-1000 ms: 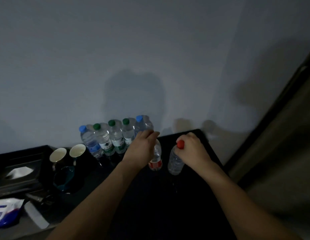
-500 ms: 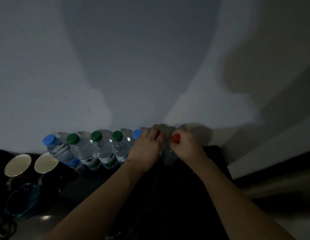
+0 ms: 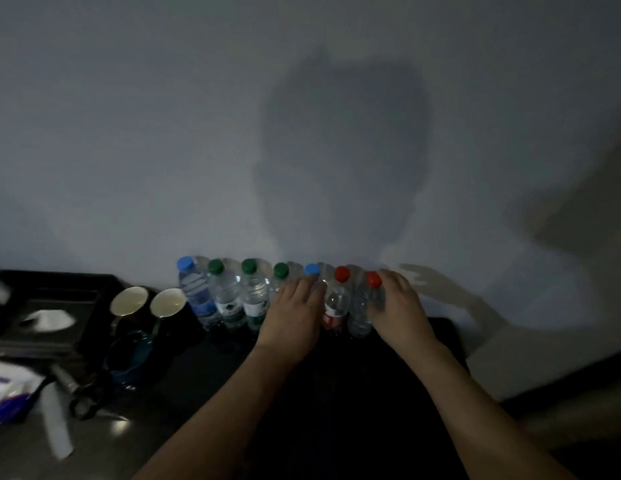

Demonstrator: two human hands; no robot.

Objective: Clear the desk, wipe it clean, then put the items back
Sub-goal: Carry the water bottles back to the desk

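Note:
Several water bottles stand in a row against the wall at the back of the dark desk (image 3: 337,393), with blue caps (image 3: 185,264), green caps (image 3: 248,266) and red caps. My left hand (image 3: 291,317) grips the left side of the red-capped bottle with the red label (image 3: 337,306) and hides most of a blue-capped bottle (image 3: 312,270). My right hand (image 3: 399,310) curls round the clear red-capped bottle (image 3: 362,310) at the row's right end. Both bottles stand upright on the desk.
Two mugs (image 3: 130,299) (image 3: 168,301) stand left of the bottles, a teal item (image 3: 129,351) in front of them. A black tissue box (image 3: 49,320) and a blue-and-white packet (image 3: 7,393) lie far left. The desk's right edge (image 3: 458,341) is just past my right hand.
Both hands carried the two red-capped bottles back to the wall and set them at the right end of the row. The view shifted.

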